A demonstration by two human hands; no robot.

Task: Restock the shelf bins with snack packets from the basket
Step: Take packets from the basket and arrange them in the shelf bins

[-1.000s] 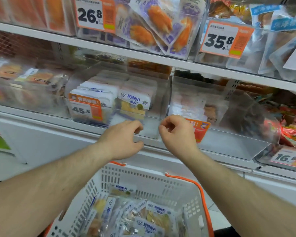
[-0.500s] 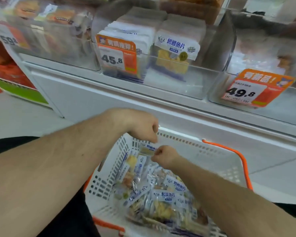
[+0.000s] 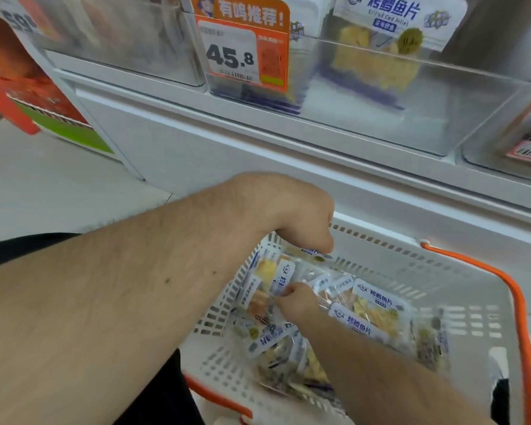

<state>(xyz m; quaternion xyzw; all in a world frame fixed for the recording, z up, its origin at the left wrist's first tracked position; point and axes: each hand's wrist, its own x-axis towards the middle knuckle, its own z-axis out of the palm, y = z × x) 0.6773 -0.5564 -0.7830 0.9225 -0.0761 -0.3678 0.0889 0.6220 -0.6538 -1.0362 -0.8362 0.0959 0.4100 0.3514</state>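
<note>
Fingers of the right hand (image 3: pixel 298 302) pinch the edge of a grilled cod fillet packet (image 3: pixel 267 289) lying in the white basket (image 3: pixel 460 289), more packets just beyond them. Left hand (image 3: pixel 301 222) hangs over the basket's far rim, fingers curled under; cannot tell what they grasp. Above, the clear shelf bin (image 3: pixel 426 96) holds upright packets.

**Both hands down, fingers curled**

The left forearm crosses from the lower left, bare, wrist bent sharply downward — the left hand (image 3: pixel 304 222) hangs knuckles-up, fingers folded under and hidden. The right forearm rises from the lower right, reaching forward beneath it; the right hand (image 3: pixel 295 303) is lower, its fingers curled in a pinch.
</note>
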